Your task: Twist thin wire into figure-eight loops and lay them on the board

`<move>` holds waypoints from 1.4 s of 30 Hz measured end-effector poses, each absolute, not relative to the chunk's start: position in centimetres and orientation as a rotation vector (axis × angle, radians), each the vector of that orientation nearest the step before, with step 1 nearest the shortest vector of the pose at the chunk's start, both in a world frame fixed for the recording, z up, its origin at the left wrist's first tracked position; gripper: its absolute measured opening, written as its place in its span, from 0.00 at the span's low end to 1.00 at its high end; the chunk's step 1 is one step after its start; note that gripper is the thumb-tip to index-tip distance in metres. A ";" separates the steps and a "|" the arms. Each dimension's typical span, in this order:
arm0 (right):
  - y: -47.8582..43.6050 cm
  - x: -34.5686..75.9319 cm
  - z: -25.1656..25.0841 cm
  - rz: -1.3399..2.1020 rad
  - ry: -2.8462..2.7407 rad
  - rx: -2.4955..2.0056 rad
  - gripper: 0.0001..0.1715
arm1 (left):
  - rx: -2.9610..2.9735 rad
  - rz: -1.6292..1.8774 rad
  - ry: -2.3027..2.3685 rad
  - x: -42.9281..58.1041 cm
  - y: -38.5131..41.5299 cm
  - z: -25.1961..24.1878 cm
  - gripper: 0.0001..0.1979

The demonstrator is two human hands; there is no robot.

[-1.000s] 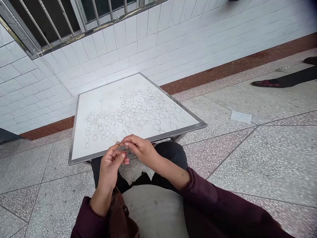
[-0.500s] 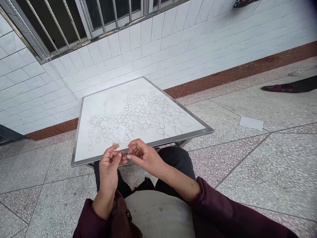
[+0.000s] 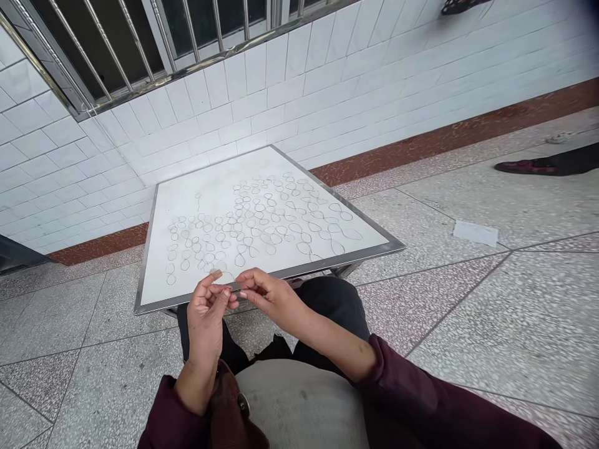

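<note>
From the head view, the person's left hand (image 3: 206, 313) and right hand (image 3: 272, 298) meet just above the near edge of the table, each with thumb and forefinger pinched on a thin bright wire strand (image 3: 235, 288), the other fingers loosely curled. The strand is too fine to follow along its whole length, and a pale round loop (image 3: 224, 277) lies just beyond the left thumb. The hands are held close together above the lap, probably so the short strand can be steadied between 2 pinches. The white rectangular table with a steel rim (image 3: 327, 264) stands over the knees of dark trousers (image 3: 332, 305), within easy reach. Dozens of thin dark wire figure-eight loops (image 3: 262, 221) lie flat across it, spread apart, and the white top makes them easy to see. Maroon sleeves (image 3: 412, 399) run to both wrists. White wall tiles (image 3: 210, 106) rise behind the table, and a dark red shoe (image 3: 526, 166) of someone nearby rests on the terrazzo floor (image 3: 468, 324).
</note>
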State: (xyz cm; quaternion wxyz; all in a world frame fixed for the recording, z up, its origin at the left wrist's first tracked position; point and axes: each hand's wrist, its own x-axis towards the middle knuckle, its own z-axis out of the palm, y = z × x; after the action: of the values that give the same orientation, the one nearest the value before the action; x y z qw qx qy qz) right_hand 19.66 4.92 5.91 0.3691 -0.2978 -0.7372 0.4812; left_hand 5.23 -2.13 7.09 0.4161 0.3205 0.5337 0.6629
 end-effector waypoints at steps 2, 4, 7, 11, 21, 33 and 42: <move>4.8 19.6 5.8 1.179 -1.910 -0.761 0.12 | 0.787 1.671 1.334 5.2 -2.1 6.9 0.22; 4.7 19.5 5.6 1.136 -1.918 -0.752 0.13 | 0.779 1.661 1.323 5.1 -2.1 6.9 0.21; 4.5 19.3 5.4 1.137 -1.942 -0.727 0.13 | 0.799 1.634 1.323 5.0 -2.1 6.9 0.19; 4.5 19.3 5.2 1.160 -1.953 -0.700 0.11 | 0.840 1.606 1.353 4.9 -2.3 7.1 0.19; 4.0 19.1 5.4 1.547 -1.662 -0.732 0.05 | 0.777 1.796 1.378 4.8 -2.0 7.6 0.20; 4.1 19.2 5.2 0.626 -2.086 -0.602 0.05 | 0.784 1.945 1.381 5.5 -0.7 8.8 0.21; 4.0 18.4 4.1 0.091 -2.291 -0.581 0.06 | 0.815 1.911 1.458 5.4 -0.4 8.8 0.23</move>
State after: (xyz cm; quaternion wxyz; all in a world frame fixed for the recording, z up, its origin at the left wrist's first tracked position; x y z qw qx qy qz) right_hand 18.45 4.01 4.06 0.3785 -0.2274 -0.8965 0.0357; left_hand 5.36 -0.43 8.84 0.2971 0.3066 0.5484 0.7191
